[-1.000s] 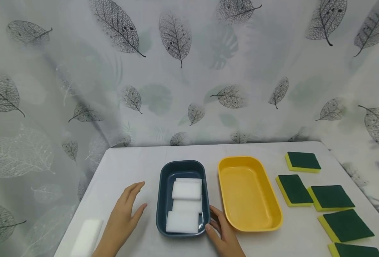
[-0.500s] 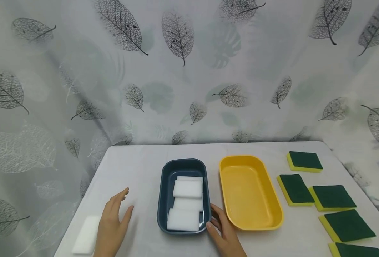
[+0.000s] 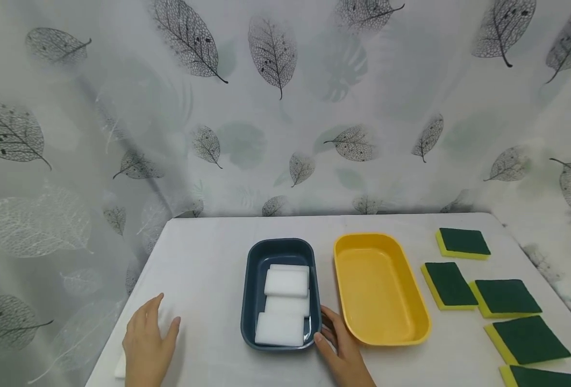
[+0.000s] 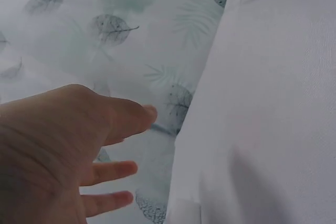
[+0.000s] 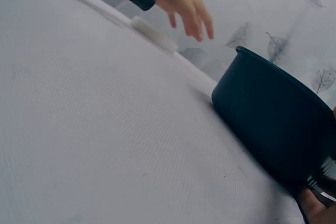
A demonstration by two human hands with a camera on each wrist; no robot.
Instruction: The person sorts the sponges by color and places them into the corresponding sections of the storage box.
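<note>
My left hand (image 3: 147, 344) hovers at the table's left side, its fingers and thumb spread and holding nothing. It largely covers a white sponge (image 3: 120, 367) in the head view. In the right wrist view that white sponge (image 5: 153, 34) lies on the table below the hand, apart from it. A dark blue tray (image 3: 249, 290) stands at the middle with several white sponges (image 3: 279, 329) overlapping inside. My right hand (image 3: 344, 352) grips the tray's near right corner, thumb on the near side and fingers along the right wall. Part of that hand is cut off in the right wrist view.
A yellow tray (image 3: 379, 290) with nothing in it stands just right of the blue one. Several green and yellow scouring sponges (image 3: 507, 296) lie along the table's right side. A leaf-patterned curtain (image 3: 285, 107) hangs behind the white table (image 3: 208, 258).
My left hand has moved left and toward me, from beside the blue tray to over the lone white sponge. The right hand stays on the tray's corner. The head view has shifted slightly.
</note>
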